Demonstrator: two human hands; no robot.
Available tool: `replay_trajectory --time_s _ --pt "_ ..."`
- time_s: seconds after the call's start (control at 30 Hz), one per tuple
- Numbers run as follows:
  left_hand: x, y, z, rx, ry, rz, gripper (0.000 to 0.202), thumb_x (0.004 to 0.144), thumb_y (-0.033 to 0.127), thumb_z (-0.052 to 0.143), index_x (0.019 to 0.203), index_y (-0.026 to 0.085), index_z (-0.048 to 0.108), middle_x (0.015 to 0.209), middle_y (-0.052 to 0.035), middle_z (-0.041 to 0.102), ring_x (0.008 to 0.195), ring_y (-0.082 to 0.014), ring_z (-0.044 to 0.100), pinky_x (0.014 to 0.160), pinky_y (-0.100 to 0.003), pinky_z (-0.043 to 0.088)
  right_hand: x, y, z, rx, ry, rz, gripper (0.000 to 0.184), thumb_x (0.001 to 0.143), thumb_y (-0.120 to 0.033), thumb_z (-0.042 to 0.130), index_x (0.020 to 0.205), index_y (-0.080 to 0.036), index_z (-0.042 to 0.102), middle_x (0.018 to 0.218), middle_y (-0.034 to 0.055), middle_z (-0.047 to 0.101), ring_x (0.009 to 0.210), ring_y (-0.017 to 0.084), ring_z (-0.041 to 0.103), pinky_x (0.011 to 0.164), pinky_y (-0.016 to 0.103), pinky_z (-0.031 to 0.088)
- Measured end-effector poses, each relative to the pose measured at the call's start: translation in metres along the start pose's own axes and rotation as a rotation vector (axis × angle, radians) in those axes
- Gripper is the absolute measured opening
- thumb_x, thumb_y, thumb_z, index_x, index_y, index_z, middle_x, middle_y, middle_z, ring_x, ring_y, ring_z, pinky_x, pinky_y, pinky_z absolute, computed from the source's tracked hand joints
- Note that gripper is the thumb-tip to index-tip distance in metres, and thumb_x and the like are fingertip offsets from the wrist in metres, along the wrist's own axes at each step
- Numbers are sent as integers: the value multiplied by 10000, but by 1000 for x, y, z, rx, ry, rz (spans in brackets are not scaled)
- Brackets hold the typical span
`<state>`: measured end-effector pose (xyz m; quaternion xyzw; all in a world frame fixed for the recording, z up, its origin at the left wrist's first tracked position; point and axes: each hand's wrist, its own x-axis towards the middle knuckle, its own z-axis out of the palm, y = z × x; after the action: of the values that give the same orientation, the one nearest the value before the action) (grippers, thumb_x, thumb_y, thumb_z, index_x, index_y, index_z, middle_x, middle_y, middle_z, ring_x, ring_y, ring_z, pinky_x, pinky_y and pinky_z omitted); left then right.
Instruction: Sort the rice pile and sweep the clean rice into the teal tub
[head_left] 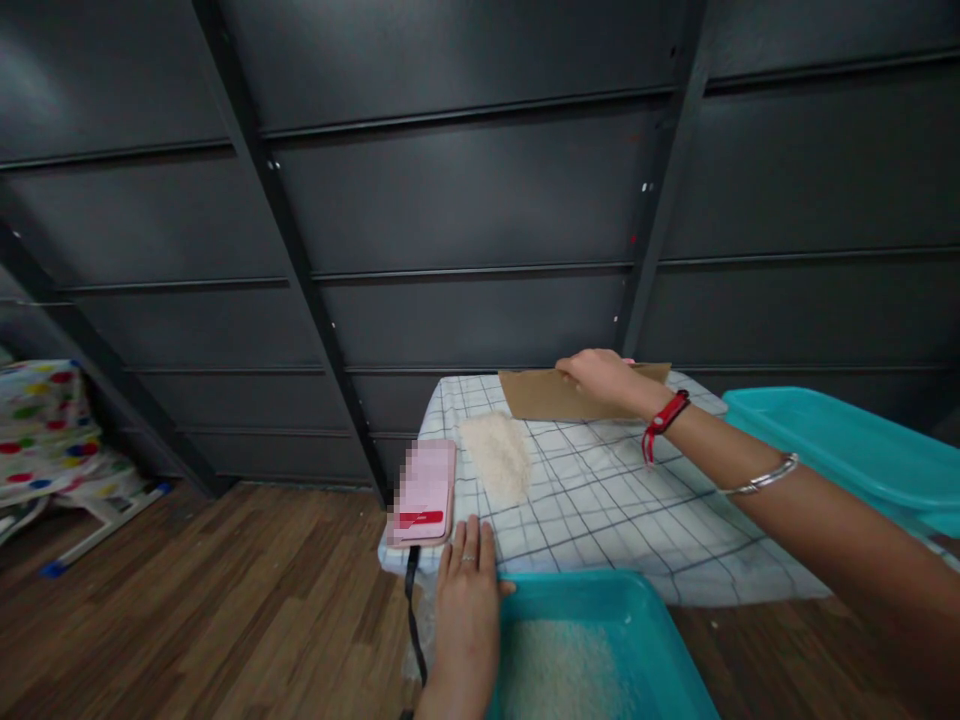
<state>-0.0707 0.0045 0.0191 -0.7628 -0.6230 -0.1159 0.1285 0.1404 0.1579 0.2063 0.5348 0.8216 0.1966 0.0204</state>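
My right hand (600, 378) grips the top edge of a flat brown cardboard piece (536, 397), which stands tilted at the far side of the table. A loose pile of white rice (499, 457) lies on the checked tablecloth nearer to me, left of the cardboard. My left hand (468, 600) rests with its fingers stretched out flat on the cloth at the near edge. Its thumb touches or lies over the rim of a teal tray (637, 590), which holds more rice (562, 665).
On the table's left edge lies a pink phone (426, 490), with a black cable or strap (410, 600) hanging below it. A second teal tray (840, 430) is at the right. Dark metal panels (480, 200) rise behind the table. A dotted cloth (45, 430) covers something at far left.
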Motion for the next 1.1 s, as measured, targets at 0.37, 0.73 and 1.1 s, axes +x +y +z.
replay_trajectory --time_s 0.37,0.73,1.1 --pt "-3 -3 16 -18 48 5 490 763 97 587 1246 169 546 1298 -154 561 1200 -304 514 939 -457 492 -32 -5 14 47 -39 -56 248 824 -109 448 949 -127 661 896 123 691 801 211 634 595 269 353" --pt "-2 -2 4 -20 1 15 492 768 102 579 1251 188 539 1302 -138 562 1201 -285 517 939 -441 488 -45 4 15 49 -16 -5 299 797 -82 445 1012 -126 647 927 130 687 814 231 635 587 276 358" --pt "-2 2 8 -21 29 -19 471 763 83 563 1223 182 559 1297 -134 568 1199 -280 520 950 -449 474 -78 1 13 52 42 -132 233 837 -153 456 951 -171 658 845 78 705 722 196 632 565 267 342"
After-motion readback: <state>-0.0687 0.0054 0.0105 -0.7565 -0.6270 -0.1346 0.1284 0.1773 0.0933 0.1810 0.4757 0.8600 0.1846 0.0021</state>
